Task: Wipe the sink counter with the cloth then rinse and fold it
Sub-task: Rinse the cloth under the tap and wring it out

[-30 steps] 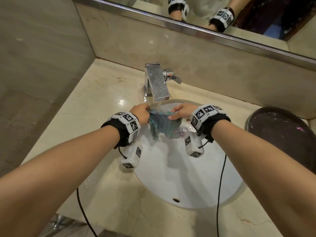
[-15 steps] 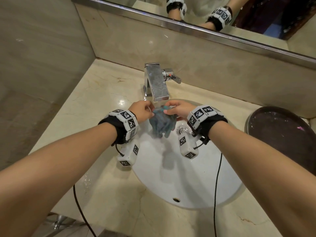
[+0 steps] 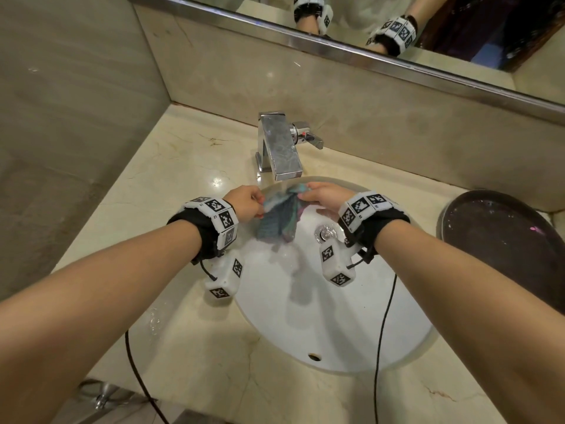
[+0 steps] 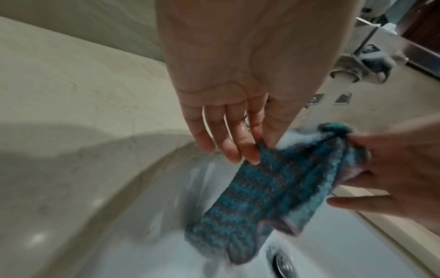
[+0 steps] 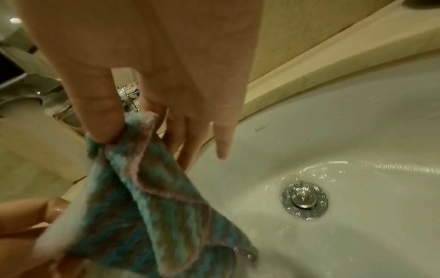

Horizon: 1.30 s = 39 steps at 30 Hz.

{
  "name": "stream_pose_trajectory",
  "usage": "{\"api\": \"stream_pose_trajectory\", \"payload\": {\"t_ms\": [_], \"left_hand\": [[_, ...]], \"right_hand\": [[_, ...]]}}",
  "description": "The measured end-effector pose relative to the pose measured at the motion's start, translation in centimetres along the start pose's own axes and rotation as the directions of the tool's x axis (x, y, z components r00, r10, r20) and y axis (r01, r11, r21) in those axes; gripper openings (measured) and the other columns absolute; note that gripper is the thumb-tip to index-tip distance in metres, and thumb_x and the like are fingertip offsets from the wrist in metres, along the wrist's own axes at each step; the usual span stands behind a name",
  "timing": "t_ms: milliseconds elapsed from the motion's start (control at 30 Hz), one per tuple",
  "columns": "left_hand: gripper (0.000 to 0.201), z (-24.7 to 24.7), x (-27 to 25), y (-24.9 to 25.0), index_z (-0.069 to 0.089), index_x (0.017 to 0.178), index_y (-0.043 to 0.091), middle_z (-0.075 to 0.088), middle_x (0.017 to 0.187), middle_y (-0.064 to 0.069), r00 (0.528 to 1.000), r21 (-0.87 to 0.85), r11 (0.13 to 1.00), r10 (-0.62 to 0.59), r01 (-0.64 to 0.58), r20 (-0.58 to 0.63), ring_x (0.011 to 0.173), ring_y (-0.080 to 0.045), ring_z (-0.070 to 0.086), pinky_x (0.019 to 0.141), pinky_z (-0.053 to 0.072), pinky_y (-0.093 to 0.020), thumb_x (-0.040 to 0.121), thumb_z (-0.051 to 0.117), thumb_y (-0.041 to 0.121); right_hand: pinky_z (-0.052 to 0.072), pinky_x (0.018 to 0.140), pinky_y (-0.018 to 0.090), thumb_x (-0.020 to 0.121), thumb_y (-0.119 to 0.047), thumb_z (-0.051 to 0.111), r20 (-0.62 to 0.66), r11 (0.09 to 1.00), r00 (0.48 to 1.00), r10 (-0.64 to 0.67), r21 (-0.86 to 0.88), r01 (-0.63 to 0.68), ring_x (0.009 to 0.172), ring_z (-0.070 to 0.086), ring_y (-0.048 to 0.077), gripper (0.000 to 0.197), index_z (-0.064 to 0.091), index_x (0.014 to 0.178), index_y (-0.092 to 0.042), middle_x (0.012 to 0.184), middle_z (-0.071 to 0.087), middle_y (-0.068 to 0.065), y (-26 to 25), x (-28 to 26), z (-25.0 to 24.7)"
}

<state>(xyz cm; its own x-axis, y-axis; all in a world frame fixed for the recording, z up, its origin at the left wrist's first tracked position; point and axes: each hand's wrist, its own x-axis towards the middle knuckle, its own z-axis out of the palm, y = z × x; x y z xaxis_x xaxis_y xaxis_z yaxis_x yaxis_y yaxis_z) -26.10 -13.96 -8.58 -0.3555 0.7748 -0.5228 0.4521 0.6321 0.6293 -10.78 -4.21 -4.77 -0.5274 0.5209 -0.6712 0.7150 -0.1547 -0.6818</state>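
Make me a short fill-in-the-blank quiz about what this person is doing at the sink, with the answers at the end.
1. Both the left hand and the right hand pinch the striped ____ by its upper edge.
2. The cloth hangs right below the spout of the ____.
3. Water runs toward the metal ____ at the bottom of the white sink.
4. On the counter, to the right of the sink, lies a dark round ____.

Answers: cloth; faucet; drain; tray
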Motion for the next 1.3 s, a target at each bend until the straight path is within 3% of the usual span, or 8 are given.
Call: {"api": "stream_pose_trajectory", "payload": {"t_ms": [133,267,467,600,767,933,1133,1300], "left_hand": [[0.017,0.0,-0.4,0.5,0.054,0.089,0.017,0.054,0.093,-0.002,0.999,0.08,0.996,0.03,-0.032,0.02,0.087,-0.02,0.05,0.065,0.041,-0.024,0.08,0.068,0.014],[0.054,0.3,-0.8,1.2,0.046,0.125,0.009,0.054,0.106,-0.003,0.985,-0.118,0.978,0.175,-0.174,-0.005,0.096,-0.022,0.054,0.091,0.047,-0.035,0.077,0.071,0.01],[0.023,0.1,-0.7,1.3,0.062,0.102,0.006,0.054,0.09,-0.003,0.979,0.134,0.976,0.182,-0.169,-0.094,0.085,-0.02,0.051,0.078,0.042,-0.028,0.083,0.065,0.019],[0.022,0.3,-0.4,0.9,0.052,0.069,0.019,0.06,0.076,-0.005,0.988,-0.041,0.99,0.129,-0.133,-0.091,0.074,-0.022,0.059,0.078,0.05,-0.033,0.09,0.055,0.022],[0.035,0.9,-0.9,1.5,0.05,0.061,0.018,0.052,0.057,-0.003,0.996,-0.219,0.973,0.055,-0.071,-0.075,0.039,-0.008,0.053,0.054,0.041,-0.023,0.096,0.046,0.024],[0.015,0.2,-1.3,1.3,0.054,0.083,0.014,0.054,0.08,-0.001,0.998,0.152,0.987,0.062,-0.058,-0.021,0.08,-0.02,0.05,0.064,0.037,-0.026,0.09,0.055,0.027],[0.072,0.7,-1.8,1.2,0.03,0.134,0.014,0.054,0.126,-0.008,0.973,-0.072,0.975,0.202,-0.211,-0.114,0.112,-0.023,0.054,0.09,0.043,-0.03,0.077,0.073,0.023],[0.039,0.4,-1.0,1.5,0.057,0.121,0.007,0.063,0.118,-0.013,0.977,0.143,0.967,0.211,-0.211,0.016,0.11,-0.027,0.059,0.092,0.046,-0.031,0.087,0.061,0.026]], "right_hand": [[0.031,0.105,0.044,0.094,-0.014,0.047,0.068,0.997,0.997,-0.031,0.07,0.026,0.098,0.054,0.025,0.025,0.055,0.118,-0.018,0.097,0.06,0.004,-0.1,0.3,0.9],[0.04,0.106,0.045,0.091,-0.009,0.051,0.091,0.997,0.995,-0.047,0.063,0.042,0.11,0.055,0.027,0.04,0.05,0.129,-0.021,0.111,0.059,0.006,-0.5,0.4,1.3],[0.047,0.093,0.038,0.085,-0.01,0.062,0.123,0.994,0.992,-0.004,-0.105,0.017,0.098,0.055,0.021,0.025,0.058,0.109,-0.018,0.089,0.06,-0.001,-0.1,0.4,0.5],[0.044,0.061,0.018,0.083,-0.008,0.065,0.055,0.962,0.998,-0.007,-0.272,0.022,0.079,0.054,0.017,0.01,0.059,0.088,-0.014,0.078,0.059,0.002,0.0,0.2,-0.3],[0.043,0.083,0.027,0.086,-0.01,0.063,-0.003,0.976,0.996,-0.089,-0.201,0.086,0.074,0.051,0.018,0.022,0.055,0.067,-0.019,0.063,0.058,-0.002,0.1,0.7,-0.7],[0.034,0.058,0.026,0.093,-0.009,0.051,-0.03,0.99,0.989,-0.144,0.002,0.144,0.076,0.046,0.024,0.026,0.059,0.114,0.003,0.092,0.053,0.012,-0.6,0.0,0.3],[0.045,0.064,0.027,0.091,-0.006,0.052,0.04,0.965,0.993,-0.111,0.242,0.098,0.078,0.056,0.028,0.015,0.066,0.095,-0.01,0.087,0.063,0.01,-1.1,0.7,1.1],[0.054,0.075,0.026,0.092,-0.007,0.053,0.071,0.962,0.991,-0.115,0.258,0.093,0.087,0.063,0.026,0.028,0.058,0.118,0.002,0.109,0.062,0.02,-0.9,0.5,1.0]]}}
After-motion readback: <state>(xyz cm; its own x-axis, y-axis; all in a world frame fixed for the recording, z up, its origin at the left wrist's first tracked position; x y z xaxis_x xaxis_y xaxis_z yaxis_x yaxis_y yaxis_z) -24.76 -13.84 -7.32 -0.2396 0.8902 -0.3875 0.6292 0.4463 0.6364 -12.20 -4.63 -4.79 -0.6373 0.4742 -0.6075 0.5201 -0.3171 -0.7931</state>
